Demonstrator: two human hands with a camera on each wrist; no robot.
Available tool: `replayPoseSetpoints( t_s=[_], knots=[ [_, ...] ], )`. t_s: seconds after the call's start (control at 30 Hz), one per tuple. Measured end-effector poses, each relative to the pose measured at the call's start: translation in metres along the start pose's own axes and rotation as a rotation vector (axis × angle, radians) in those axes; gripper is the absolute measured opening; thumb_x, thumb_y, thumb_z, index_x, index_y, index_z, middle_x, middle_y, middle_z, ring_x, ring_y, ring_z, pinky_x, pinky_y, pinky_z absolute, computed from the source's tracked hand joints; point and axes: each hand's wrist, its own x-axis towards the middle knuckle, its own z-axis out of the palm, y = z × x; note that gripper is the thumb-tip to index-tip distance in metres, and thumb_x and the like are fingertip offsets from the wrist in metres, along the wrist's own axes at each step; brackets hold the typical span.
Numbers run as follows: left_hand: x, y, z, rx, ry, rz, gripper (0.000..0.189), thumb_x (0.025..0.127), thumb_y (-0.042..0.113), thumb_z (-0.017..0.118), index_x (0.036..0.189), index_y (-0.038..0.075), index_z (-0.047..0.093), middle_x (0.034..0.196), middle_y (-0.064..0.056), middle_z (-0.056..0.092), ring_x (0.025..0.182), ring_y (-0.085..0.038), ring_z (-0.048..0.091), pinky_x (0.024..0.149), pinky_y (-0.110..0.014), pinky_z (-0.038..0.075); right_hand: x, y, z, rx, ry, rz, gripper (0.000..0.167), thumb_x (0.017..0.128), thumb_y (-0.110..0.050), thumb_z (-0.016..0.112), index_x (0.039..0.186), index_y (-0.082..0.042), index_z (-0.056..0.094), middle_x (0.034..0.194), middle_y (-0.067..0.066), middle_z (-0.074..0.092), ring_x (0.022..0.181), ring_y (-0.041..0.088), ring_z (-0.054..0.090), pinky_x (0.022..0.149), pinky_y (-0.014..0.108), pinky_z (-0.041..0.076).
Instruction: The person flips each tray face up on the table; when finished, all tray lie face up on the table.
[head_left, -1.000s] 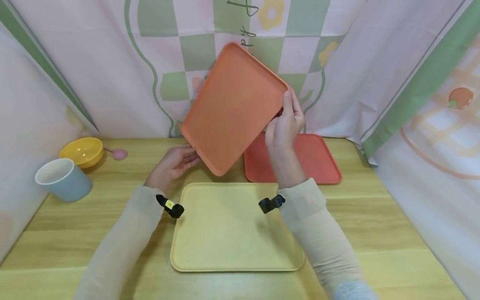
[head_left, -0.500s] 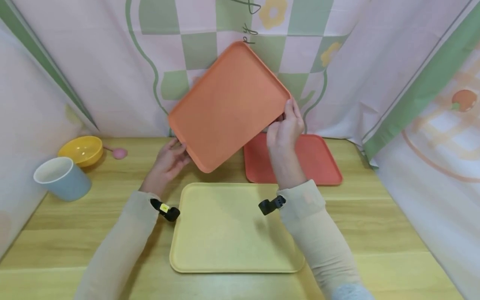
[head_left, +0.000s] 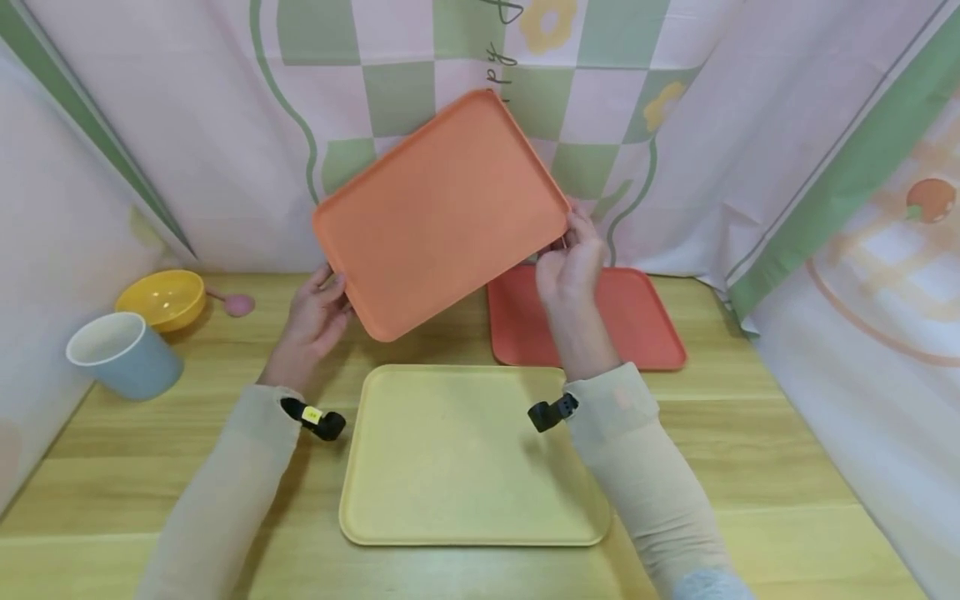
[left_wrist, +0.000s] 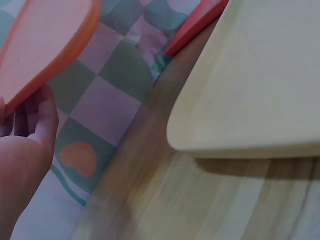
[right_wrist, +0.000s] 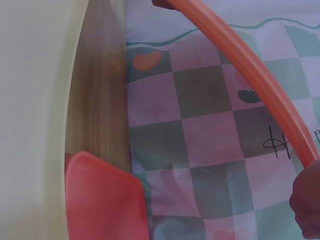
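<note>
An orange tray [head_left: 442, 212] is held up in the air, tilted, its flat inside toward the head camera. My left hand [head_left: 311, 321] grips its lower left edge, thumb on the near side and fingers behind, as the left wrist view also shows on the tray's rim [left_wrist: 75, 47]. At the right corner my right hand [head_left: 572, 258] pinches the rim; in the right wrist view only part of this hand [right_wrist: 307, 200] shows. Below lies a pale yellow tray [head_left: 472, 458], flat on the table. A red tray [head_left: 630, 321] lies behind it to the right, partly covered by my right hand.
At the back left stand a yellow bowl [head_left: 161, 300] and a light blue cup [head_left: 123, 357]. A pink spoon [head_left: 238, 305] lies beside the bowl. A patterned curtain [head_left: 397, 100] hangs behind the wooden table [head_left: 750, 467].
The orange tray has turned toward level, its left end swinging left and up. My left hand has moved left and now grips its edge; my right hand has shifted slightly down.
</note>
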Motion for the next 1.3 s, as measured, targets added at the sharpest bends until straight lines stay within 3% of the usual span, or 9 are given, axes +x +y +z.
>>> replayPoseSetpoints(
  t_s=[0.13, 0.3, 0.43, 0.63, 0.9, 1.0, 1.13, 1.3],
  knots=[
    [0.000, 0.005, -0.002, 0.014, 0.043, 0.019, 0.024, 0.105, 0.006, 0.048, 0.123, 0.010, 0.065, 0.097, -0.008, 0.067, 0.084, -0.019, 0.060, 0.070, -0.030, 0.050, 0.002, 0.000, -0.003, -0.058, -0.024, 0.021, 0.015, 0.100, -0.001, 0.052, 0.090, 0.002, 0.062, 0.095, 0.013, 0.061, 0.090, 0.023, 0.058, 0.084, 0.029, 0.050],
    [-0.003, 0.011, -0.005, 0.025, 0.101, 0.037, 0.024, 0.105, 0.008, 0.051, 0.119, 0.011, 0.069, 0.094, -0.007, 0.067, 0.081, -0.018, 0.059, 0.067, -0.028, 0.051, 0.005, -0.005, -0.008, -0.163, -0.069, 0.123, 0.013, 0.100, 0.002, 0.056, 0.090, 0.004, 0.064, 0.093, 0.013, 0.062, 0.085, 0.023, 0.062, 0.076, 0.030, 0.054],
    [-0.007, 0.016, -0.008, 0.012, 0.114, 0.042, 0.023, 0.104, 0.006, 0.053, 0.115, 0.010, 0.072, 0.096, -0.008, 0.068, 0.082, -0.017, 0.061, 0.067, -0.027, 0.054, 0.006, -0.009, -0.012, -0.297, -0.117, 0.218, 0.011, 0.101, -0.002, 0.058, 0.108, 0.001, 0.066, 0.103, 0.010, 0.067, 0.089, 0.020, 0.067, 0.076, 0.028, 0.058],
    [-0.010, 0.025, -0.011, 0.039, 0.132, 0.045, 0.021, 0.104, 0.006, 0.052, 0.111, 0.009, 0.072, 0.096, -0.008, 0.068, 0.080, -0.016, 0.062, 0.069, -0.025, 0.057, 0.006, -0.014, -0.017, -0.527, -0.167, 0.301, 0.041, 0.101, -0.011, 0.063, 0.142, -0.005, 0.057, 0.118, 0.008, 0.063, 0.097, 0.016, 0.066, 0.078, 0.026, 0.058],
    [-0.012, 0.038, -0.016, 0.069, 0.096, 0.055, 0.029, 0.105, 0.003, 0.048, 0.105, 0.005, 0.076, 0.091, -0.010, 0.072, 0.078, -0.016, 0.065, 0.070, -0.024, 0.056, 0.014, -0.014, -0.028, -0.682, -0.227, 0.397, 0.050, 0.104, -0.014, 0.059, 0.152, -0.010, 0.047, 0.105, 0.001, 0.070, 0.088, 0.013, 0.066, 0.067, 0.023, 0.055],
    [-0.012, 0.043, -0.017, 0.073, 0.093, 0.048, 0.028, 0.105, 0.003, 0.048, 0.104, 0.004, 0.077, 0.089, -0.010, 0.072, 0.075, -0.017, 0.064, 0.067, -0.025, 0.056, 0.018, -0.010, -0.034, -0.702, -0.246, 0.437, 0.046, 0.105, -0.013, 0.056, 0.150, -0.008, 0.048, 0.097, 0.001, 0.069, 0.082, 0.012, 0.064, 0.067, 0.023, 0.053],
    [-0.014, 0.049, -0.019, 0.066, 0.116, 0.013, 0.024, 0.103, 0.003, 0.053, 0.104, 0.005, 0.077, 0.091, -0.011, 0.073, 0.077, -0.017, 0.064, 0.068, -0.025, 0.057, 0.021, -0.005, -0.041, -0.736, -0.253, 0.470, 0.025, 0.106, -0.012, 0.053, 0.131, -0.008, 0.055, 0.087, 0.000, 0.065, 0.074, 0.011, 0.060, 0.066, 0.022, 0.052],
    [-0.014, 0.053, -0.020, 0.113, 0.181, -0.026, 0.020, 0.102, 0.004, 0.058, 0.100, 0.009, 0.078, 0.089, -0.007, 0.073, 0.076, -0.014, 0.066, 0.067, -0.023, 0.057, 0.024, 0.001, -0.049, -0.758, -0.270, 0.525, 0.012, 0.107, -0.010, 0.050, 0.119, -0.010, 0.054, 0.089, 0.000, 0.064, 0.077, 0.011, 0.060, 0.068, 0.024, 0.052]
  ],
)
